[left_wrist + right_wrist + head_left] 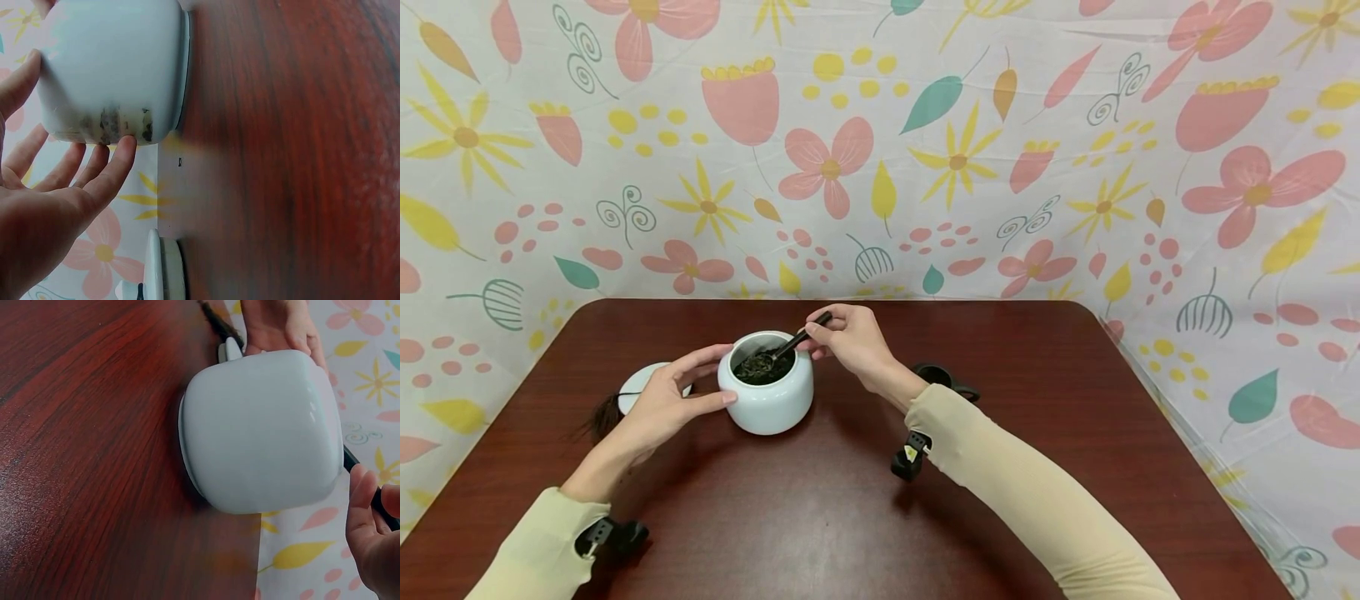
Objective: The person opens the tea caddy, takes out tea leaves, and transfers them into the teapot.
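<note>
A white round ceramic jar (769, 408) stands upright on the table, with dark dried leaves that look like tea (752, 367) inside. My left hand (666, 396) holds the jar's left side, thumb near the front and fingers toward the back. Between thumb and fingers, my right hand (850, 337) pinches the handle of a black spoon (795, 340) at the jar's right rim. The spoon slants down through the mouth, its lower end among the leaves. In the right wrist view the jar (262, 431) hides most of the spoon.
A white lid (634, 385) with a dark tassel (602, 418) lies left of the jar, partly behind my left hand. Behind my right wrist is a dark cup (934, 375) with a handle, partly covered. A flowered cloth (880, 150) hangs behind the brown table (820, 517).
</note>
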`<move>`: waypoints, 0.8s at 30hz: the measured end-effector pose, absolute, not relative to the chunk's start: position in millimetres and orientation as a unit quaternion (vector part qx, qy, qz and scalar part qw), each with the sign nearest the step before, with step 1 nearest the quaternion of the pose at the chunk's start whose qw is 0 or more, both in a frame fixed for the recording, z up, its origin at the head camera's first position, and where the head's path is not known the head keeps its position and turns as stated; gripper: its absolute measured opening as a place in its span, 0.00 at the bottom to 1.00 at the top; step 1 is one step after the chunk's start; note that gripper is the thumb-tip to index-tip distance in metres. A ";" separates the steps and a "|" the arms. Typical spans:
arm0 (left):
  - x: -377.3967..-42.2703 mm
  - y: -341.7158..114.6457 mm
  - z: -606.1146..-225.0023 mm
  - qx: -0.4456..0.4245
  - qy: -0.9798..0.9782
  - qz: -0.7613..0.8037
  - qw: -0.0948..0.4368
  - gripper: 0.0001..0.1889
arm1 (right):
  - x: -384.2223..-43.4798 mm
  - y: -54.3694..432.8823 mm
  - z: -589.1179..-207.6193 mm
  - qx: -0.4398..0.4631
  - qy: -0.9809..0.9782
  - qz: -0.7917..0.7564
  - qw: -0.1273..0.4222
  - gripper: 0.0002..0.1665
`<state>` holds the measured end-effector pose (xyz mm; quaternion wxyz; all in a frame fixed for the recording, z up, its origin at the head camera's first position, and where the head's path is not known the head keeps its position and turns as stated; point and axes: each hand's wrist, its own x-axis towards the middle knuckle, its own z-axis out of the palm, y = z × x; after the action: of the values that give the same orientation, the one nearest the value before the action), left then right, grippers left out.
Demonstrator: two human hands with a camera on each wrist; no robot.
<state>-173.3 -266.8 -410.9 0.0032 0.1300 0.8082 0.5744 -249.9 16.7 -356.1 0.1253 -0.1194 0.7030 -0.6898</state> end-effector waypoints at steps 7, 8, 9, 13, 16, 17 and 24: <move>-173.1 -266.6 -410.6 0.130 0.808 0.574 0.004 0.35 | -249.2 20.4 -355.6 -0.122 0.703 -0.691 0.118 0.08; -173.1 -266.6 -410.5 0.130 0.808 0.575 0.005 0.35 | -249.1 21.0 -355.1 -0.123 0.703 -0.690 0.117 0.08; -173.1 -266.7 -410.5 0.130 0.808 0.575 0.005 0.35 | -249.1 21.5 -354.7 -0.123 0.704 -0.689 0.116 0.08; -173.3 -266.9 -410.4 0.131 0.808 0.575 0.006 0.35 | -249.6 23.5 -353.3 -0.126 0.706 -0.688 0.111 0.08; -173.4 -267.2 -410.4 0.131 0.809 0.573 0.007 0.35 | -249.7 24.5 -352.2 -0.126 0.707 -0.687 0.108 0.08; -173.4 -267.2 -410.4 0.130 0.810 0.572 0.007 0.35 | -249.7 24.6 -351.6 -0.126 0.707 -0.688 0.107 0.08; -173.8 -267.7 -410.6 0.127 0.812 0.570 0.009 0.35 | -249.0 25.6 -345.8 -0.126 0.700 -0.695 0.100 0.09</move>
<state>-173.8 -267.7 -410.6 0.0090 0.1268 0.8119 0.5698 -249.0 25.6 -345.8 0.1004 -0.1260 0.7004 -0.6953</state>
